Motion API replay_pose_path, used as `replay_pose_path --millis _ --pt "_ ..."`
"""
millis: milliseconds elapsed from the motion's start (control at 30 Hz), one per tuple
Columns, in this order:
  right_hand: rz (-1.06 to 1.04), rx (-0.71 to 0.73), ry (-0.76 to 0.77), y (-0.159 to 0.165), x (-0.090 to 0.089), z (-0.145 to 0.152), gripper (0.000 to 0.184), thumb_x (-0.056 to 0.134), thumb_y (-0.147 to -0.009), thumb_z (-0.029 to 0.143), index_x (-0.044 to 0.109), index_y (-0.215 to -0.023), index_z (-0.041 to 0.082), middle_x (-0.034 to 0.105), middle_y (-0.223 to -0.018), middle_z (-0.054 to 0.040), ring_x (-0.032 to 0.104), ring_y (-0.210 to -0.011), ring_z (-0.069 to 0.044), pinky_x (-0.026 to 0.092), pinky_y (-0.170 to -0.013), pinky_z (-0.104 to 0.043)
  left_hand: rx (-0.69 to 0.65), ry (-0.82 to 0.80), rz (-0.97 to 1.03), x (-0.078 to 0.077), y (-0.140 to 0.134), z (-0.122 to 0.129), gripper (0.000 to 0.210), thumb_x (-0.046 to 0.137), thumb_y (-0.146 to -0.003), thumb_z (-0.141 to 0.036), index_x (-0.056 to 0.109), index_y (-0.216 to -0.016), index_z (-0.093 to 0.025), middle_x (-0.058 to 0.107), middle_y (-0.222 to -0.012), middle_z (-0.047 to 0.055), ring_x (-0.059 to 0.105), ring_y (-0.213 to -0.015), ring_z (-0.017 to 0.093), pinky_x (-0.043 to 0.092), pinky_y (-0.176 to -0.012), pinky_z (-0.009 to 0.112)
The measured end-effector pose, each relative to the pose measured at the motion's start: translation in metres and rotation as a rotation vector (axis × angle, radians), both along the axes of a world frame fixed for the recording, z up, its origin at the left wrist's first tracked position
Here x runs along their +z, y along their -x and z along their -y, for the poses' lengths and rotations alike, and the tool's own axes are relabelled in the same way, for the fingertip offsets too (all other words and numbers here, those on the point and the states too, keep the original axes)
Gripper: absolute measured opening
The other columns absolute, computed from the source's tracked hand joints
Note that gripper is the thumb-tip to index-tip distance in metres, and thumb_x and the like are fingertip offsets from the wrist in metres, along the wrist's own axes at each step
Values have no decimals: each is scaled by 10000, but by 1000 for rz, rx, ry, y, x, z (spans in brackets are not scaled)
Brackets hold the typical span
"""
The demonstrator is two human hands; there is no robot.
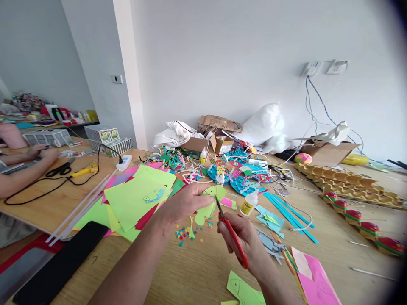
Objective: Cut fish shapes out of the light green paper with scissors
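Observation:
My left hand (184, 202) pinches a light green paper fish (206, 209) with a drawn eye, holding it above the table. In my right hand (243, 237) is a pair of scissors (233, 241) with red handles, its blades at the right edge of the paper. Below the fish lie small coloured paper dots (184, 235) and a green scrap (191, 231). To the right of the fish stands a white glue bottle (249, 203) with a yellow label. A grey paper fish (270, 245) lies beside my right wrist, partly hidden by it.
Coloured paper sheets (127, 203) are stacked at left, near a black phone (60, 262). Painted egg-carton strips (352, 212) lie at right. Boxes (193, 148) and craft pieces fill the back. Another person's hands (44, 154) are at far left, near a glue gun (84, 170).

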State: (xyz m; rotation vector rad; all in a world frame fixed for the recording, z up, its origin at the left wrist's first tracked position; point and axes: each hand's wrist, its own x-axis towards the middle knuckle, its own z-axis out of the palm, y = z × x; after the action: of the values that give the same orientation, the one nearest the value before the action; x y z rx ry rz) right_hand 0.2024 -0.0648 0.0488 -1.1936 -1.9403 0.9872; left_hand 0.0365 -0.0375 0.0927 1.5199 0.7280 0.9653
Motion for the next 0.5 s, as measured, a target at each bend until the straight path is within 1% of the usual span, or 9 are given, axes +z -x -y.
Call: replay_pose_path --millis 67,200,333,500 --pt "27 1 -45 -1 -1 -1 333 374 -819 445 357 -571 224 329 -479 57 376 -392 -108 232 -376 -226 -5 1 -4 -1 1 -1 150 526 -733 -267 584 -672 -143 522 -637 -11 479 -627 120 378 -597 220" --pt "36 8 -73 -2 -5 -4 346 390 -829 448 343 -568 226 308 -483 62 358 -399 -105 222 -391 -231 -3 27 4 -4 1 -2 148 516 -732 -265 583 -681 -143 524 -635 -15 484 -627 123 371 -590 220" --pt "31 -1 -71 -2 -8 -6 345 401 -834 443 343 -573 224 309 -484 64 350 -399 -101 211 -394 -230 -4 57 15 -6 1 -3 149 510 -728 -260 596 -713 -140 529 -630 -19 486 -622 122 370 -590 223" --pt "9 2 -38 -1 -6 -5 337 395 -825 445 360 -576 221 325 -466 65 348 -384 -99 217 -387 -226 15 54 15 -7 1 -3 161 510 -735 -267 604 -745 -137 535 -640 -20 483 -622 120 373 -601 227"
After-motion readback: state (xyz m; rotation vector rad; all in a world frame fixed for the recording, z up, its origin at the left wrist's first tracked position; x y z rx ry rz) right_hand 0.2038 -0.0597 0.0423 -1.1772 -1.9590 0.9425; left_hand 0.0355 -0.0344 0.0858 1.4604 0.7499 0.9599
